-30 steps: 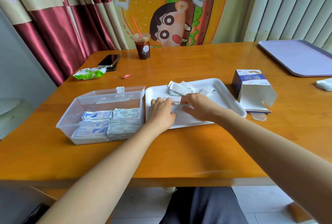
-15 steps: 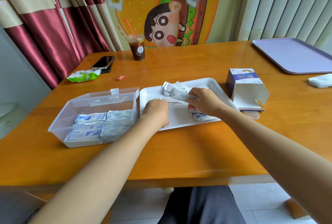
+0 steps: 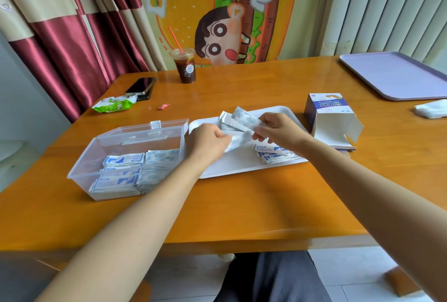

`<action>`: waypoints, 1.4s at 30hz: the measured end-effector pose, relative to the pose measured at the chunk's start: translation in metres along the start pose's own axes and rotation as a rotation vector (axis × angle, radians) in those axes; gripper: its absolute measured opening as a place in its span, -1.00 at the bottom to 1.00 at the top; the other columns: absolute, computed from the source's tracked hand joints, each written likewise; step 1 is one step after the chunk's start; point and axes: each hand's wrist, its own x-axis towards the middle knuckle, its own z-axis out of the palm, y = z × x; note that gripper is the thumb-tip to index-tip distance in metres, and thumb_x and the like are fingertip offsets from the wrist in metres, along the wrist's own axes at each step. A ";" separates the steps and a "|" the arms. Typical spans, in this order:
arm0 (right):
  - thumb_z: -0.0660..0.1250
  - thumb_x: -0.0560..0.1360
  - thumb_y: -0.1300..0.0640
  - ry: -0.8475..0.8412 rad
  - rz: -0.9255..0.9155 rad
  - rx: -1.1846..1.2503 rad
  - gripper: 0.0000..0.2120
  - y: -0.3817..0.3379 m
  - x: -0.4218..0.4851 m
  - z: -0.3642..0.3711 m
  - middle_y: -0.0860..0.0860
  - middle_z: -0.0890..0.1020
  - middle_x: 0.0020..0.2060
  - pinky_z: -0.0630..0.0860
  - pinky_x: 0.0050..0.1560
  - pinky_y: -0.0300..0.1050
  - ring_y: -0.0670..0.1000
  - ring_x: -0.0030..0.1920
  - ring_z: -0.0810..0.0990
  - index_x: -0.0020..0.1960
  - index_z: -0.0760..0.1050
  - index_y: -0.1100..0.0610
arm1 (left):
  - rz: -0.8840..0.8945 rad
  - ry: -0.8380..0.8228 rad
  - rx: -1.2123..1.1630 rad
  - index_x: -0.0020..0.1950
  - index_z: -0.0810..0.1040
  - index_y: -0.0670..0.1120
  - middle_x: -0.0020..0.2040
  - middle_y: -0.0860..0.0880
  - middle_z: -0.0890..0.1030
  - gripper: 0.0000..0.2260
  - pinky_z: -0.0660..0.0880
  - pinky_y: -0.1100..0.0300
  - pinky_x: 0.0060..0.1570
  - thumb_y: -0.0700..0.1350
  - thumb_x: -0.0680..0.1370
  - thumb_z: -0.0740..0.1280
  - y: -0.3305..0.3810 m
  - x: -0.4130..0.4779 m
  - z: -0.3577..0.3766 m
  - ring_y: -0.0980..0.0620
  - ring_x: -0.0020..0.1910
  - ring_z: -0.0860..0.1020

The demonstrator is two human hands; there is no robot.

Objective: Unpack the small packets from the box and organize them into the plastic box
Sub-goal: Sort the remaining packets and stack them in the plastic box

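Over the white tray (image 3: 237, 165), the right hand (image 3: 278, 132) pinches a strip of packets (image 3: 244, 119) in its fingers, held just above the tray. The left hand (image 3: 208, 143) has its fingers curled round a blurred packet (image 3: 238, 140) beside the strip. Loose packets (image 3: 273, 154) lie on the tray's right side. Left of the tray, the plastic box (image 3: 81, 174) holds stacked packets (image 3: 123, 171). Right of the tray lies the opened cardboard box (image 3: 331, 120).

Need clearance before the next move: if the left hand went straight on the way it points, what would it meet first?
Probably the packet strip held up by the right hand over the white tray, just beyond the left hand; depth is unclear.
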 end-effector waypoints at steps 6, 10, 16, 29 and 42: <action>0.31 0.49 0.19 0.020 0.004 0.239 -0.88 -0.004 0.000 -0.017 0.08 0.60 -0.19 0.38 -0.16 -0.22 -0.05 -0.20 0.49 -0.05 0.57 0.23 | -0.122 -0.113 -0.322 -0.06 0.58 -0.21 -0.34 -0.06 0.67 -0.83 0.60 -0.05 0.04 -0.12 0.48 0.30 0.007 0.005 0.001 -0.07 -0.35 0.66; 0.33 0.52 0.23 -0.194 0.015 0.102 -0.86 -0.004 -0.005 -0.017 0.14 0.59 -0.18 0.42 -0.19 -0.23 -0.01 -0.18 0.51 -0.02 0.54 0.32 | -0.095 -0.151 -0.311 -0.03 0.57 -0.22 -0.32 -0.07 0.63 -0.87 0.57 -0.08 0.09 -0.20 0.50 0.29 0.004 0.006 0.006 -0.09 -0.32 0.66; 0.39 0.50 0.16 -0.157 -0.076 -0.301 -0.85 -0.004 0.000 -0.009 0.12 0.62 -0.21 0.38 -0.33 -0.30 -0.06 -0.33 0.46 -0.02 0.60 0.25 | -0.040 -0.093 -0.401 0.11 0.53 -0.17 0.02 -0.17 0.64 -0.76 0.58 -0.08 0.06 -0.31 0.56 0.11 -0.002 0.010 0.006 -0.06 -0.29 0.64; 0.42 0.39 0.25 -0.023 -0.237 -0.435 -0.73 -0.005 0.012 0.047 0.03 0.65 -0.12 0.50 -0.07 -0.09 0.01 -0.12 0.58 0.08 0.60 0.10 | 0.109 -0.059 0.499 0.40 0.30 -0.13 0.32 -0.20 0.29 -0.60 0.24 0.10 0.27 -0.13 0.56 0.20 -0.021 -0.001 0.023 -0.18 0.31 0.24; 0.38 0.40 0.24 -0.097 -0.106 -0.547 -0.86 -0.007 0.012 0.036 0.12 0.65 -0.14 0.48 -0.12 -0.06 0.01 -0.21 0.49 -0.04 0.61 0.17 | 0.022 -0.079 0.467 0.31 0.34 -0.20 0.24 -0.23 0.40 -0.67 0.34 0.13 -0.08 -0.13 0.58 0.25 -0.016 0.005 0.019 -0.21 0.15 0.49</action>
